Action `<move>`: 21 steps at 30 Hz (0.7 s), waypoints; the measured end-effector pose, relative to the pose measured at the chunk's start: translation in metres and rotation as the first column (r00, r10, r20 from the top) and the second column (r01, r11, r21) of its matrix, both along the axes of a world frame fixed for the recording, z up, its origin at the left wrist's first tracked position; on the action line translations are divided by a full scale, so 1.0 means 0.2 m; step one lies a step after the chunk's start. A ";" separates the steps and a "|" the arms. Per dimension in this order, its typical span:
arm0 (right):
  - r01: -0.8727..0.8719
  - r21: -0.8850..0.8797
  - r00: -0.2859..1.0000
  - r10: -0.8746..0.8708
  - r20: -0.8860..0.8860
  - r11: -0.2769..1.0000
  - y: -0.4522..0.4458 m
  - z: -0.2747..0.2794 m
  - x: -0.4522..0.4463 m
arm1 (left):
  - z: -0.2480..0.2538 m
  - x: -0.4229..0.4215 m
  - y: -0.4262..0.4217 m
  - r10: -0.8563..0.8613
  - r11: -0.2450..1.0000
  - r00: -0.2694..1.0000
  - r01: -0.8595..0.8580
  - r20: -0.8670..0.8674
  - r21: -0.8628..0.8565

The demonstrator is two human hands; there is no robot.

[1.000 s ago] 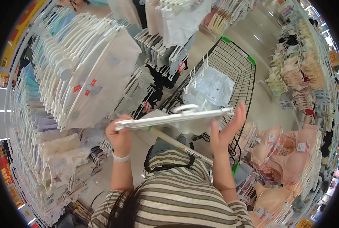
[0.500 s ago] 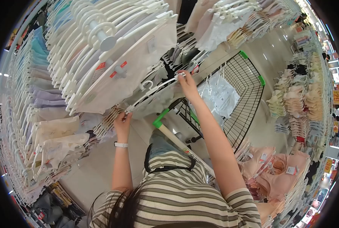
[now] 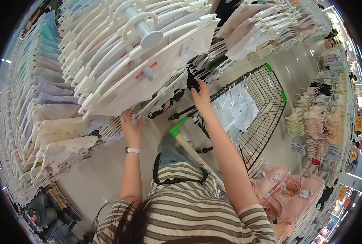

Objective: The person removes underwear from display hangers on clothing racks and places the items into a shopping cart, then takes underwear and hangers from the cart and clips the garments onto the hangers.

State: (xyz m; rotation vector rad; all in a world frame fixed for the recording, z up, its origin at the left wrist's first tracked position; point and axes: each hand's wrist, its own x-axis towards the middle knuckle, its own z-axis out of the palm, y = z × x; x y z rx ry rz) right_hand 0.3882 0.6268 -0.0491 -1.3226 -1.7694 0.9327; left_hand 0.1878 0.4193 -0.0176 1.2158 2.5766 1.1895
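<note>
Black garments (image 3: 193, 80) hang just beyond a curled right hand (image 3: 202, 99), hangers (image 3: 113, 128) beside the bent fingers (image 3: 127, 118) of the left hand (image 3: 131, 130); any grip is unclear.

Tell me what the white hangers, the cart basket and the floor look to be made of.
White hangers: probably moulded plastic with a soft sheen; their arms look thick and rounded.
Cart basket: likely metal wire with a dark coating, judging by its thin, open grid.
Floor: perhaps polished tile or stone, I can't tell which; it shows bright streaks of reflected light.
</note>
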 end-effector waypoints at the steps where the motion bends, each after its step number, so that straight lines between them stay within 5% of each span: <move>1: -0.025 -0.078 0.995 0.017 -0.098 0.997 -0.05 0.09 0.01 | 0.08 0.03 0.02 0.002 1.000 1.000 -0.002 -0.001 0.004; 4: -0.157 -0.173 0.967 0.116 -0.225 0.972 -0.25 0.25 0.04 | 0.17 0.15 0.06 -0.227 0.974 0.974 0.227 -0.010 -0.028; 7: -0.322 0.106 0.921 0.337 -0.194 0.941 -0.47 0.52 0.04 | 0.26 0.32 0.16 -0.620 0.782 0.781 0.623 0.082 -0.024; 9: -0.436 0.305 0.873 0.480 -0.086 0.847 -0.59 0.62 0.07 | 0.19 0.44 0.22 -0.810 0.585 0.567 0.796 0.150 0.152; 10: -0.499 0.354 0.838 0.544 -0.034 0.791 -0.63 0.67 0.09 | 0.10 0.57 0.21 -0.813 0.582 0.481 0.681 0.328 0.445; 12: -0.520 0.364 0.835 0.550 0.026 0.772 -0.72 0.72 0.15 | 0.17 0.67 0.34 -0.977 0.199 0.208 0.970 0.054 -0.143; 15: -0.516 0.369 0.848 0.521 0.094 0.773 -0.77 0.74 0.26 | 0.18 0.86 0.35 -0.985 0.144 0.137 0.987 -0.103 -0.073; 21: -0.418 0.307 0.907 0.411 0.091 0.855 -0.82 0.73 0.44 | 0.16 1.04 0.32 -0.998 0.035 0.030 0.994 -0.046 -0.103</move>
